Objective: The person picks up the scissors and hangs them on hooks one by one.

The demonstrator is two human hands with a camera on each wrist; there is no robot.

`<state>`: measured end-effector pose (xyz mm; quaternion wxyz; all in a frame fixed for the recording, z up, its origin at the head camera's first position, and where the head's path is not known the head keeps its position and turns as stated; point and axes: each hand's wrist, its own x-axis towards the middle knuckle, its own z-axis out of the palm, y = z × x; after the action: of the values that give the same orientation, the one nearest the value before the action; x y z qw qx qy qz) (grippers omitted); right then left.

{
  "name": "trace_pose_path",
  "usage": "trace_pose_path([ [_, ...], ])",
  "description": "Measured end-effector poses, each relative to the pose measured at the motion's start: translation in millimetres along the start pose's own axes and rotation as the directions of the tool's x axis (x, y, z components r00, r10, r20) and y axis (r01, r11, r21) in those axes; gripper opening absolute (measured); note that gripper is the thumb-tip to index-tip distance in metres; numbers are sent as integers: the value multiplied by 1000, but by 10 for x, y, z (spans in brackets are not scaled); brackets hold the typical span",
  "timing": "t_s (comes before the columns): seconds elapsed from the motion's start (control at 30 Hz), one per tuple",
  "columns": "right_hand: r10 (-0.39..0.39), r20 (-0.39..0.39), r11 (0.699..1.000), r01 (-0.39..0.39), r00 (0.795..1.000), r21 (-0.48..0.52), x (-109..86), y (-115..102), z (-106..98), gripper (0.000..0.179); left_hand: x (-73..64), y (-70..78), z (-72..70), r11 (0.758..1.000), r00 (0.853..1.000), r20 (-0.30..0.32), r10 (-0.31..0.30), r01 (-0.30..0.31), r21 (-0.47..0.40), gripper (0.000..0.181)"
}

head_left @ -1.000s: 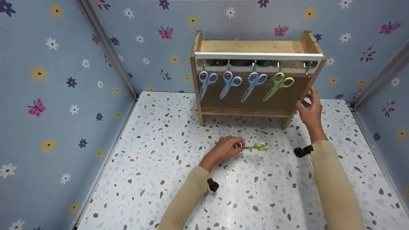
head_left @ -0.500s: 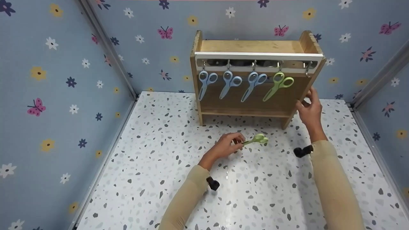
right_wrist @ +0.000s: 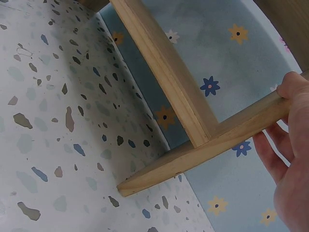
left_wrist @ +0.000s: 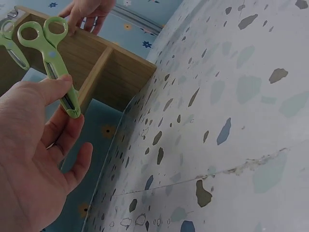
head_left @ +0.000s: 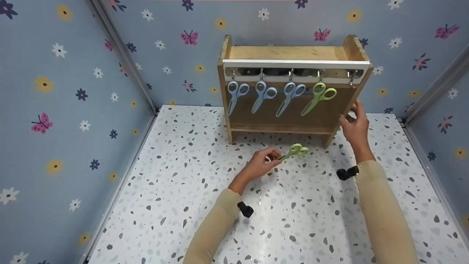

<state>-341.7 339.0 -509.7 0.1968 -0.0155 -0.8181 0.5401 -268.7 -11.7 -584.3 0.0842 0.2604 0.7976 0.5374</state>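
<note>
My left hand (head_left: 261,163) pinches a pair of green scissors (head_left: 295,150) by the blades, handle loops pointing away, in front of the rack's foot. In the left wrist view, thumb and fingertips grip the scissors (left_wrist: 50,53) near the tip. My right hand (head_left: 356,126) holds the right side panel of the wooden rack (head_left: 285,130); in the right wrist view the thumb lies on one face of the panel (right_wrist: 231,128), fingers on the other. On the rack's hooks hang several blue scissors (head_left: 236,97) and one green pair (head_left: 318,98). The rightmost hook (head_left: 352,79) carries nothing.
A white hook rail (head_left: 296,64) runs along the rack's upper front. The rack stands on a speckled white tabletop (head_left: 176,157), near the back wall (head_left: 176,66). A side wall (head_left: 66,146) bounds the left, another wall (head_left: 447,121) the right.
My left hand has lifted slightly toward the rack, and the green scissors have tilted with their loops higher. The right hand keeps its place on the side panel.
</note>
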Motion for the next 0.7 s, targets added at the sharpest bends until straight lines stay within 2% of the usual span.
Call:
trace_pose_path([
  [0.23,22,4,1000,-22,1000,-9,-35,-100,13,76,40,46,-15,1000,1000,-17,18,-18,-8,23],
  [0.37,-9,4,1000,9,1000,-4,-65,-125,18,74,58,82,-22,1000,1000,-17,-2,2,-9,22],
  [0.7,-38,-3,999,38,999,-3,-29,-8,-1,71,123,158,-20,999,1000,-12,25,-25,-39,22],
])
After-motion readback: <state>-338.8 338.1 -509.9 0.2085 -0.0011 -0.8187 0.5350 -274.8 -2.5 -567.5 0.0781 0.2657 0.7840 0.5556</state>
